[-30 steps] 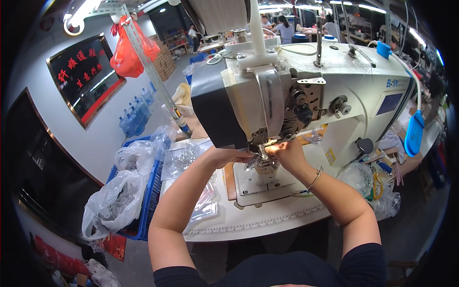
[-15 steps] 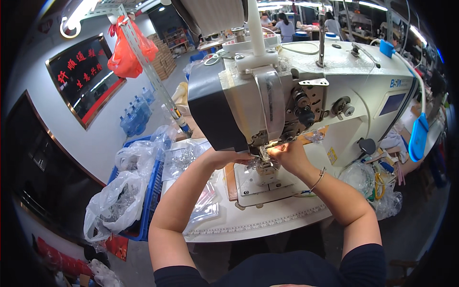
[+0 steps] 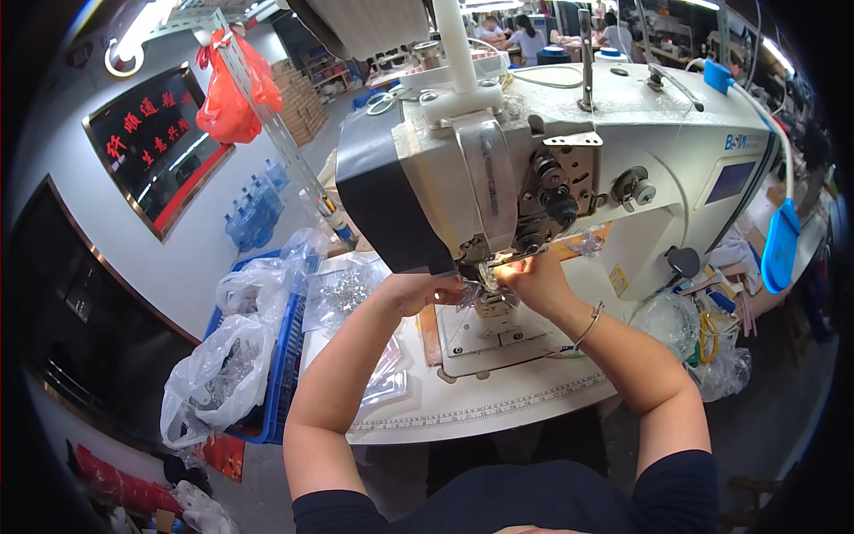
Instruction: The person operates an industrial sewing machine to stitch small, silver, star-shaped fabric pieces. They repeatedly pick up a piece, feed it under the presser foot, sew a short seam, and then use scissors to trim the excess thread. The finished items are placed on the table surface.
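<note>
Both arms reach up to the needle area of a large white industrial sewing machine (image 3: 667,133). My left hand (image 3: 429,292) is left of the presser foot, its fingers closed on a small clear, shiny plastic piece (image 3: 468,296). On the other side, my right hand (image 3: 534,278) is pinched close against the needle area; what its fingertips hold is too small to make out. Below both hands stands the narrow raised sewing bed (image 3: 495,307) on a metal base plate (image 3: 498,351). The machine head hides part of the needle area.
A blue crate (image 3: 286,374) with clear plastic bags (image 3: 222,383) stands left of the table. Small shiny parts (image 3: 347,292) lie on plastic at the table's left. A ruler strip (image 3: 480,415) follows the front edge. Bagged clutter (image 3: 667,325) sits at the right.
My left hand has drawn slightly left of the needle area, and more of its fingers and the clear plastic piece now show. My right hand stays by the needle. The view has shifted slightly.
</note>
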The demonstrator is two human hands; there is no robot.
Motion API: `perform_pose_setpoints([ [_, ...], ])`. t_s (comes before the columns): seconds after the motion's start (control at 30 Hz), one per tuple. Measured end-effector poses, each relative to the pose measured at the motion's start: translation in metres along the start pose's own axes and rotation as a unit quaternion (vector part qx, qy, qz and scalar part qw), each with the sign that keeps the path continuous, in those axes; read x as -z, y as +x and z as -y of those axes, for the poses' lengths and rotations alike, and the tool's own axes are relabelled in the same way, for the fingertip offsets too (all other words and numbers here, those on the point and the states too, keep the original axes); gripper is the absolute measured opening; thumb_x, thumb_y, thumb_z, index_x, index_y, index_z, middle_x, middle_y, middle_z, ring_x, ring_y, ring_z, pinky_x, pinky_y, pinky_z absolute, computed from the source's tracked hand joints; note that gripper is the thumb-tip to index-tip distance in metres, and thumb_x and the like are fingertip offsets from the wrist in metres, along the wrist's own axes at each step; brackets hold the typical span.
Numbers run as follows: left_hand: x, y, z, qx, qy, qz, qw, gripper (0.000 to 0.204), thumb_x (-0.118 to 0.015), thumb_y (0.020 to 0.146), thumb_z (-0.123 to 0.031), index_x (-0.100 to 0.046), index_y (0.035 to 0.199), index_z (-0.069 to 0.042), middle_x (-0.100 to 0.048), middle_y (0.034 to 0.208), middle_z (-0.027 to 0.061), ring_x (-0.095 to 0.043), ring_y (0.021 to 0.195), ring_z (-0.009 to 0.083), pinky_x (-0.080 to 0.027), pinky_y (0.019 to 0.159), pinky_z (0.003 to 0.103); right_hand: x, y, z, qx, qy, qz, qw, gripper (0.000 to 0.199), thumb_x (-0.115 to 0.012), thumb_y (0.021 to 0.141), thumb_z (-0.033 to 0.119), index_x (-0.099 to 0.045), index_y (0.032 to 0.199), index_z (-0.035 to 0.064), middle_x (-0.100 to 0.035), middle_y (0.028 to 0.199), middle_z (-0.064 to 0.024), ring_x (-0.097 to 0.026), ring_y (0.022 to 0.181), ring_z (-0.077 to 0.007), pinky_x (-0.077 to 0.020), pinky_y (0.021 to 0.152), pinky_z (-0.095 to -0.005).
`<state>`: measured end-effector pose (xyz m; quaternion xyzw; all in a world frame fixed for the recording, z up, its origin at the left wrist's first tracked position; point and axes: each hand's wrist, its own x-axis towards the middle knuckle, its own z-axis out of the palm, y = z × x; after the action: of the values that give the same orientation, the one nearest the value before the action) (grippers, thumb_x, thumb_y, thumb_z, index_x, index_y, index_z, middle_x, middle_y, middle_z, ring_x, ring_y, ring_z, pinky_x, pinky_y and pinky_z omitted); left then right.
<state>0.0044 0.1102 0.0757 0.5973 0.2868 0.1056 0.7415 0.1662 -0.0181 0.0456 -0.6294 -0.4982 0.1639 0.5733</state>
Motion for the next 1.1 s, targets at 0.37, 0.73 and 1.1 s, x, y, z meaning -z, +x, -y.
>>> perform_pose_setpoints([
  [0.37,-0.01,-0.005,-0.01,-0.011,0.028,-0.001,1.0,0.031,-0.061,0.074,0.01,-0.056,0.102,-0.002,-0.056,0.087,0.0054,-0.06,0.079,0.0196,-0.054,0.073,0.037,0.005,-0.005,0.015,-0.031,-0.024,0.013,0.999,0.019,-0.052,0.066,0.005,-0.037,0.057,0.0003,-0.035,0.048,-0.0019,-0.03,0.05,-0.009,-0.0273,0.044,-0.0302],
  [0.73,-0.009,-0.004,-0.009,0.019,0.034,-0.007,0.999,0.032,-0.063,0.074,0.009,-0.056,0.102,-0.002,-0.056,0.084,0.0055,-0.061,0.081,0.0205,-0.055,0.072,0.037,0.005,-0.001,0.003,-0.061,-0.057,0.039,0.996,0.021,-0.054,0.067,0.007,-0.037,0.058,0.0005,-0.036,0.049,-0.0013,-0.032,0.049,-0.0078,-0.0277,0.044,-0.0292],
  [1.1,-0.014,-0.006,-0.015,0.018,0.043,-0.017,0.999,0.032,-0.063,0.073,0.01,-0.056,0.101,-0.004,-0.054,0.079,0.0017,-0.061,0.076,0.018,-0.055,0.071,0.036,0.004,-0.001,0.001,-0.03,-0.05,0.026,0.998,0.026,-0.058,0.069,0.011,-0.037,0.054,0.0043,-0.035,0.046,0.0031,-0.032,0.047,-0.0048,-0.027,0.043,-0.0259],
])
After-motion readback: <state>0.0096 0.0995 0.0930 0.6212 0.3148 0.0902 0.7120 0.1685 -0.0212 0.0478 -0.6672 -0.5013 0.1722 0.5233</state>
